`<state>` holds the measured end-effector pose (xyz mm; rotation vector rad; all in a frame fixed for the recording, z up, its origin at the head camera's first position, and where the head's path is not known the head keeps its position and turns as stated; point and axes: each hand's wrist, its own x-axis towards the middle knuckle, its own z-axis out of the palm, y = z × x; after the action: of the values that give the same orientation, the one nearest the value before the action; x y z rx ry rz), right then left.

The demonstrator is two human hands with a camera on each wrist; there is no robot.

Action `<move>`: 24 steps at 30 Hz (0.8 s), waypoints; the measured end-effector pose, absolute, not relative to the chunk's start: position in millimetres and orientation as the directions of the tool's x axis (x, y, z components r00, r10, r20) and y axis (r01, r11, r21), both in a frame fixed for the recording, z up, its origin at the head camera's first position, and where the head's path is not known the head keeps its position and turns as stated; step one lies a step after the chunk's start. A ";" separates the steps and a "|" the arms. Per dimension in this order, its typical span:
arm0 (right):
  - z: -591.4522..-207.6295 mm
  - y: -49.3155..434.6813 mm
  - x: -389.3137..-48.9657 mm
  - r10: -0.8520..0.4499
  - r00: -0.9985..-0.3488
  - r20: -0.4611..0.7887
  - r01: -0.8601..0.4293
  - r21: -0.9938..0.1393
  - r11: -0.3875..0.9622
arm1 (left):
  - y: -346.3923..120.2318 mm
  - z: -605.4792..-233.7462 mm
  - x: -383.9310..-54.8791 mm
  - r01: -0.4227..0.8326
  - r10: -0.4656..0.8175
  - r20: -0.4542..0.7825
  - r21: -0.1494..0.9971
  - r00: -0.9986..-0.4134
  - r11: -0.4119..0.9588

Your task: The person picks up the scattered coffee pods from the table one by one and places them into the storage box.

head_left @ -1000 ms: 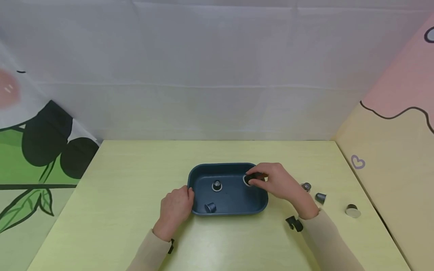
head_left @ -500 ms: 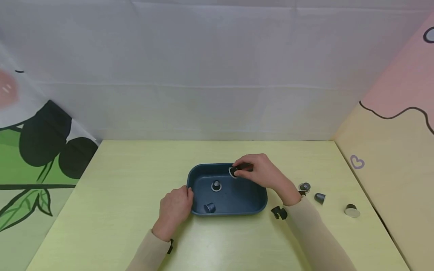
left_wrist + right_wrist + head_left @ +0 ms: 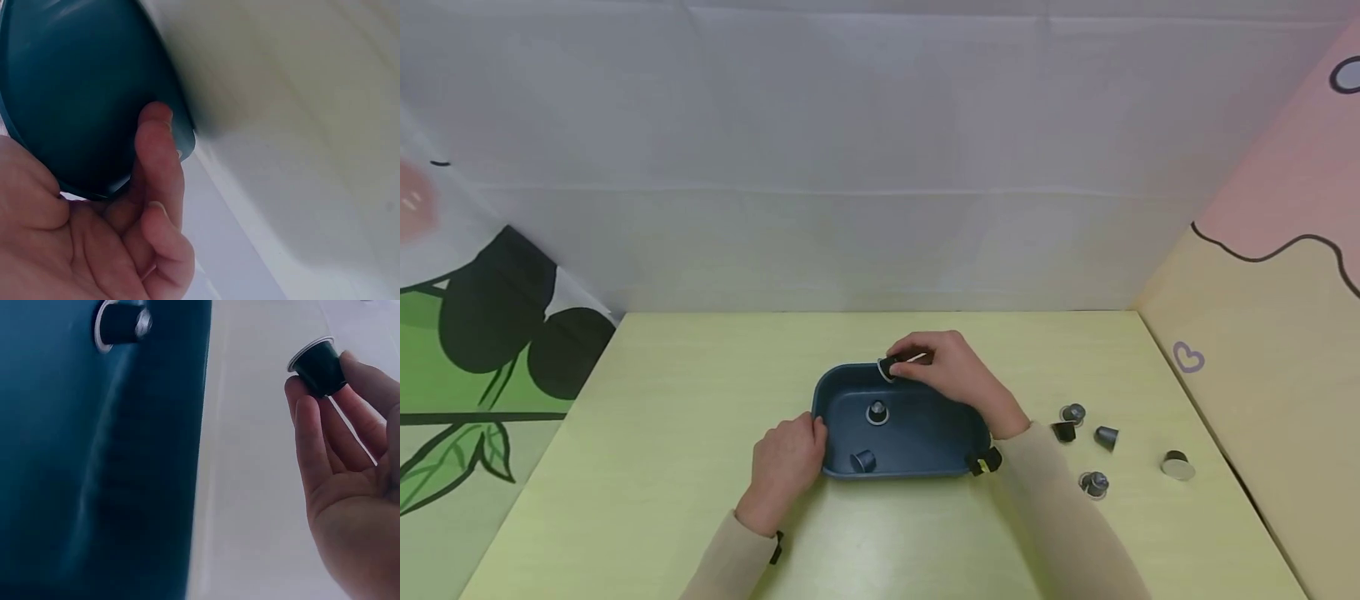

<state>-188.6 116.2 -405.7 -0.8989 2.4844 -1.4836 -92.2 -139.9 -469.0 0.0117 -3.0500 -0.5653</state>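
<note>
My left hand [image 3: 786, 458] grips the left wall of a dark blue rectangular tray [image 3: 936, 442], its fingers bent against the outside in the left wrist view. Over the tray's far rim, my right hand [image 3: 955, 367] pinches a dark coffee capsule [image 3: 320, 367] with a silvery rim between thumb and fingers. The right wrist view shows that capsule tilted, apart from the tray. Inside the tray, one coffee capsule [image 3: 877, 412] stands on its wide rim near the middle-left. Another capsule [image 3: 863, 461] lies on its side by the near wall.
Several more capsules are on the pale table to the right: one capsule [image 3: 1073, 413], a tipped one [image 3: 1107, 438], one nearer the forearm [image 3: 1095, 484], and one with its pale lid showing [image 3: 1178, 467]. A white backdrop [image 3: 880, 250] closes off the far side.
My right hand has carried its capsule left and away from me, from over the tray's right part to the far rim. A capsule behind the right forearm has come into view. My left hand stays put.
</note>
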 end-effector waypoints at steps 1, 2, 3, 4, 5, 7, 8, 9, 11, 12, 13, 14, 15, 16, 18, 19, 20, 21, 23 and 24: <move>-408.0 116.0 -190.3 -0.529 -0.825 0.200 -0.414 -0.851 0.324 | -139.8 -469.1 -92.2 0.000 -0.015 0.039 0.357 -0.999 0.934; -410.7 116.5 -192.4 -0.516 -0.833 0.199 -0.395 -0.867 0.303 | -140.0 -469.3 -92.3 0.000 -0.015 0.040 0.356 -0.999 0.935; -413.9 117.6 -194.5 -0.502 -0.842 0.196 -0.371 -0.886 0.278 | -140.0 -469.4 -92.4 0.001 -0.015 0.042 0.355 -0.999 0.935; -417.6 119.0 -196.9 -0.487 -0.852 0.191 -0.348 -0.902 0.255 | -140.1 -469.5 -92.4 0.002 -0.014 0.044 0.354 -0.999 0.935; -420.5 120.5 -198.5 -0.468 -0.864 0.183 -0.321 -0.918 0.233 | -140.0 -469.8 -92.5 0.003 -0.014 0.046 0.355 -0.999 0.935; -425.9 123.7 -201.4 -0.434 -0.884 0.171 -0.281 -0.939 0.201 | -140.2 -469.9 -92.5 0.008 -0.013 0.055 0.356 -0.998 0.935; -428.8 125.4 -203.0 -0.418 -0.893 0.165 -0.266 -0.944 0.197 | -140.4 -470.2 -92.7 0.009 -0.013 0.058 0.356 -0.998 0.934; -431.3 126.7 -204.1 -0.406 -0.900 0.161 -0.256 -0.947 0.194 | -140.4 -470.4 -92.8 0.009 -0.014 0.061 0.357 -0.998 0.934; -435.7 129.5 -205.1 -0.393 -0.906 0.156 -0.250 -0.947 0.200 | -140.2 -471.4 -92.6 0.009 -0.016 0.065 0.355 -0.998 0.935; -437.9 130.4 -205.6 -0.393 -0.907 0.154 -0.250 -0.946 0.206 | -140.1 -471.7 -92.6 0.008 -0.016 0.066 0.354 -0.998 0.935; -439.5 131.1 -205.9 -0.395 -0.906 0.155 -0.254 -0.944 0.212 | -140.0 -472.0 -92.6 0.010 -0.016 0.069 0.354 -0.997 0.935; -440.6 131.6 -206.2 -0.398 -0.904 0.156 -0.260 -0.940 0.221 | -139.9 -472.0 -92.5 0.010 -0.016 0.071 0.352 -0.997 0.936; -441.5 131.8 -206.5 -0.405 -0.901 0.156 -0.264 -0.938 0.225 | -139.8 -472.0 -92.4 0.011 -0.015 0.073 0.350 -0.997 0.937; -442.0 131.8 -206.8 -0.415 -0.896 0.158 -0.271 -0.934 0.231 | -139.6 -471.6 -92.3 0.012 -0.015 0.075 0.350 -0.997 0.937; -442.9 131.4 -208.0 -0.445 -0.881 0.159 -0.289 -0.927 0.240 | -139.2 -470.9 -92.3 0.013 -0.014 0.074 0.351 -0.997 0.936; -443.2 131.3 -208.8 -0.464 -0.871 0.159 -0.302 -0.920 0.250 | -139.0 -470.3 -92.2 0.012 -0.014 0.072 0.352 -0.997 0.936; -443.4 131.2 -209.4 -0.482 -0.862 0.155 -0.311 -0.913 0.262 | -139.0 -469.7 -92.0 0.009 -0.016 0.067 0.353 -0.998 0.936; -443.7 131.3 -210.0 -0.498 -0.854 0.151 -0.320 -0.907 0.274 | -138.9 -469.2 -92.1 0.008 -0.016 0.066 0.354 -0.998 0.935; -444.6 131.8 -211.2 -0.520 -0.842 0.143 -0.340 -0.890 0.304 | -138.9 -468.2 -92.0 0.006 -0.016 0.060 0.356 -0.998 0.934; -445.3 132.2 -211.8 -0.526 -0.839 0.139 -0.346 -0.882 0.319 | -138.9 -467.9 -92.0 0.005 -0.017 0.059 0.356 -0.998 0.935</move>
<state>-211.8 132.2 -445.3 -0.8039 2.4057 -1.5406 -92.0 -138.9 -467.9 0.0087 -3.0300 -0.5576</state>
